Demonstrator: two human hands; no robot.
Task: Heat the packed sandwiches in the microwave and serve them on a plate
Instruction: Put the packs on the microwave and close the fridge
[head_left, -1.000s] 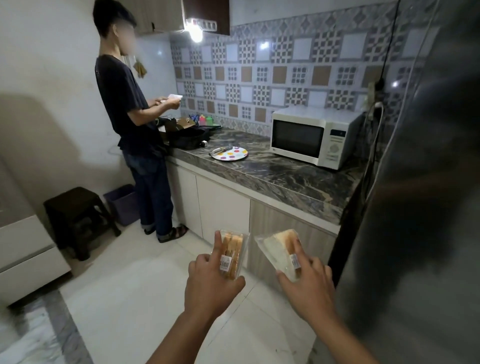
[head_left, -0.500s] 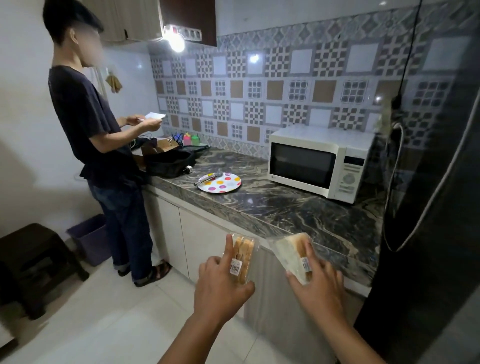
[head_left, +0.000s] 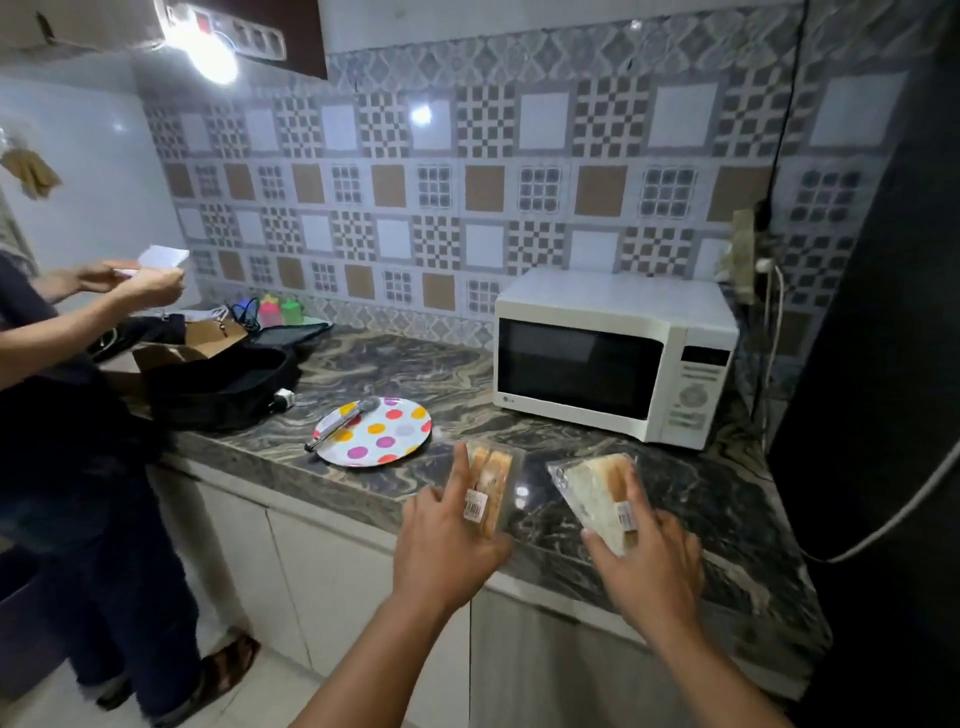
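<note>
Both hands are out over the front edge of the dark marbled counter (head_left: 701, 499), each wrapped around a packed sandwich in clear film. The left hand (head_left: 447, 551) grips the left sandwich (head_left: 491, 488) on its edge, forefinger straight up its side, a barcode label showing. The right hand (head_left: 649, 566) closes on the right sandwich (head_left: 597, 491), its lower corner lost behind the fingers. The white microwave (head_left: 613, 353) stands behind them with its door shut, the inside too dark to see. The spotted plate (head_left: 387, 434) lies to the left with metal tongs (head_left: 340, 421) across its rim. Another person (head_left: 62, 374) stands at the far left, mostly cut off, holding a white paper (head_left: 161, 257).
</note>
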